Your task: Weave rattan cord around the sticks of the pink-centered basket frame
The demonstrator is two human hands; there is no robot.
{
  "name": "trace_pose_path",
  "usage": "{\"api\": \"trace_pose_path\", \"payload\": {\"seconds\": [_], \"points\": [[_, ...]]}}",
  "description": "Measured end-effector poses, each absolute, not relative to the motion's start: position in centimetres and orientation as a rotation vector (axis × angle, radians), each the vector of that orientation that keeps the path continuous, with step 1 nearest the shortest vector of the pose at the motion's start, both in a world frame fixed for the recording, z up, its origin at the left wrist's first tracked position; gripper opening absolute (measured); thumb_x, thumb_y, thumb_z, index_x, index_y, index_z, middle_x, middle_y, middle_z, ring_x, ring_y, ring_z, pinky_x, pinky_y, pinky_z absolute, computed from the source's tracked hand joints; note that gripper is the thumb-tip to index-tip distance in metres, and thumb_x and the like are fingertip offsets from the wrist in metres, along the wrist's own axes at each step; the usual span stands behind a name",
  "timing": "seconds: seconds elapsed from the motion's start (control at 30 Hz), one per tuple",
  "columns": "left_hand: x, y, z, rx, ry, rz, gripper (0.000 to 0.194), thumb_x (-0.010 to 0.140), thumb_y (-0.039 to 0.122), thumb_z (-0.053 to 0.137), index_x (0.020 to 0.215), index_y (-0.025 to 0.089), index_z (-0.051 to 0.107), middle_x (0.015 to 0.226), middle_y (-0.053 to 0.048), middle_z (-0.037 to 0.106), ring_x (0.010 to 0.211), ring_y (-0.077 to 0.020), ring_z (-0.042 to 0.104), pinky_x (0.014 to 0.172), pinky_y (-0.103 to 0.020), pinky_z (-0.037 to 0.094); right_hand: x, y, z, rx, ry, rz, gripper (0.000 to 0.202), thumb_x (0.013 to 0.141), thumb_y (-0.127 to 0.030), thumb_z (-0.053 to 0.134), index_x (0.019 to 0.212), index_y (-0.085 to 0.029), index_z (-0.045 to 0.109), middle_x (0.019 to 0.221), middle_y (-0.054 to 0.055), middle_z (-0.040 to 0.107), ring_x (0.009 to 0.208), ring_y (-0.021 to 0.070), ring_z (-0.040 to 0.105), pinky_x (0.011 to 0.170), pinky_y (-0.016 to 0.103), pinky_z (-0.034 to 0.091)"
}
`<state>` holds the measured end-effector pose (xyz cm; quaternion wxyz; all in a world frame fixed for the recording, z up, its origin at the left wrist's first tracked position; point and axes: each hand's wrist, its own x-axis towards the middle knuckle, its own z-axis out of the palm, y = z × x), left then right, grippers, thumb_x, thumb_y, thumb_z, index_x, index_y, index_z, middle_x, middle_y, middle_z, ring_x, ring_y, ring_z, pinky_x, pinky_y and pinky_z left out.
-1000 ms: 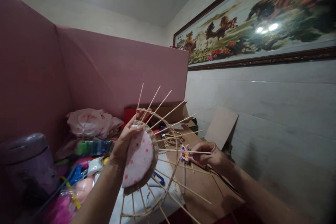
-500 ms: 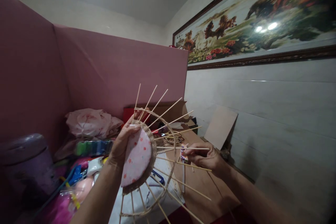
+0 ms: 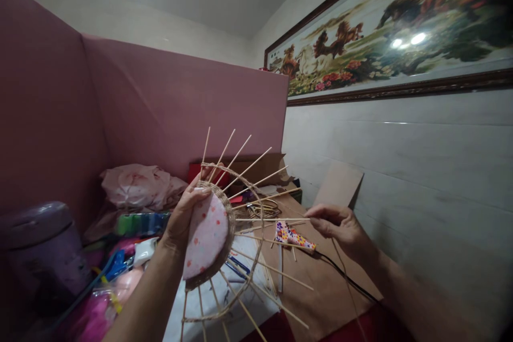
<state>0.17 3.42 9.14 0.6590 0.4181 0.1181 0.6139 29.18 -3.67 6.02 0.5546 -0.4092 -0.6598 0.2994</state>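
My left hand point(image 3: 186, 211) grips the straight side of a half-round woven piece point(image 3: 208, 230), its thumb on pink cloth with red dots. Thin wooden sticks fan out from the piece's braided rim, and a twine arc point(image 3: 262, 214) runs across them at some distance from the rim. At the right, my right hand point(image 3: 332, 222) has thumb and fingers pinched at the outer end of one stick, on a thin twine point(image 3: 347, 278) that hangs below the hand. A flower-patterned tool point(image 3: 294, 236) with a black cord lies on the brown board beneath the sticks.
Coloured bags and packets point(image 3: 120, 283) lie at the lower left beside a lilac container point(image 3: 44, 256). Behind them is bundled pink cloth point(image 3: 140, 186). A brown board point(image 3: 320, 288) covers the right side, and a cardboard sheet point(image 3: 339, 184) leans on the wall.
My right hand has moved outward to the right and slightly up, uncovering the flowered tool and its cord. The woven piece has shifted slightly left in my left hand.
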Motion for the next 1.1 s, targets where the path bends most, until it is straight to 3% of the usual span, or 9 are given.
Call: {"api": "trace_pose_path", "payload": {"seconds": [0.27, 0.67, 0.97, 1.1], "points": [[0.3, 3.4, 9.0, 1.026, 0.311, 1.404, 0.065, 0.065, 0.006, 0.062, 0.126, 0.023, 0.044, 0.075, 0.001, 0.064, 0.055, -0.01, 0.06, 0.051, -0.02, 0.05, 29.4, -5.7, 6.6, -0.998, -1.629, 0.692, 0.023, 0.075, -0.038, 0.064, 0.074, -0.016, 0.067, 0.055, -0.001, 0.05, 0.048, 0.0078, 0.037, 0.042, 0.021, 0.029], [0.3, 3.5, 8.9, 0.887, 0.201, 1.4, 0.06, 0.068, 0.005, 0.056, 0.124, 0.023, 0.045, 0.065, 0.004, 0.06, 0.05, -0.0084, 0.058, 0.05, -0.018, 0.05, 27.8, -3.3, 3.8, -0.838, -1.39, 1.253, 0.02, 0.064, -0.034, 0.074, 0.07, -0.016, 0.067, 0.053, -0.003, 0.048, 0.041, 0.0038, 0.029, 0.039, 0.018, 0.022], [0.6, 4.2, 8.2, 0.941, 0.215, 1.387, 0.045, 0.073, 0.008, 0.053, 0.116, 0.022, 0.051, 0.078, -0.001, 0.066, 0.06, -0.0125, 0.062, 0.055, -0.024, 0.052, 22.8, -5.1, 3.1, -0.886, -1.515, 1.099, 0.021, 0.065, -0.038, 0.073, 0.071, -0.018, 0.069, 0.061, 0.0, 0.056, 0.051, 0.0084, 0.042, 0.047, 0.021, 0.035], [0.7, 4.5, 8.0, 0.927, 0.219, 1.434, 0.044, 0.073, 0.01, 0.054, 0.115, 0.023, 0.052, 0.086, -0.001, 0.067, 0.065, -0.0134, 0.064, 0.06, -0.026, 0.054, 21.9, -5.4, 2.4, -0.931, -1.366, 1.052, 0.021, 0.068, -0.039, 0.071, 0.077, -0.02, 0.072, 0.076, 0.003, 0.064, 0.057, 0.0096, 0.048, 0.053, 0.022, 0.04]]}}
